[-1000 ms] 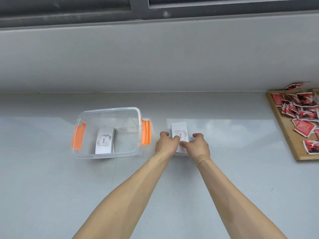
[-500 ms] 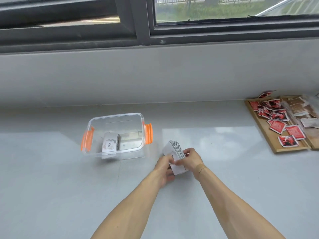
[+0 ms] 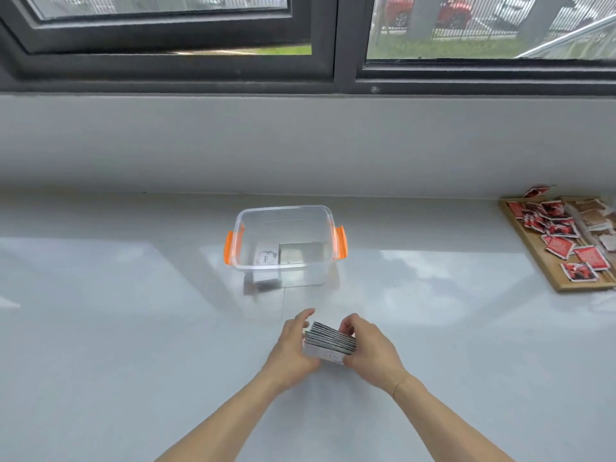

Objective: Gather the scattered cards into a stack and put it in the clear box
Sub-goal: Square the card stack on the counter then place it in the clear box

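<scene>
A stack of white cards [image 3: 330, 340] stands on its long edge, held between both hands just above the grey countertop. My left hand [image 3: 293, 351] presses its left end, fingers partly spread. My right hand [image 3: 370, 351] clasps the right end. The clear box [image 3: 286, 211] with orange handles stands farther back, slightly left of the stack. Inside it lies another small stack of white cards [image 3: 265, 258] with the word "love" on top.
A wooden tray [image 3: 546, 265] with several red packets sits at the right edge of the counter. A grey wall and a dark window frame rise behind the box. The counter surface is glossy and reflects the window.
The stack was lifted from flat on the counter beside the box and turned on edge, nearer to me. The view tilted up, showing the window.
</scene>
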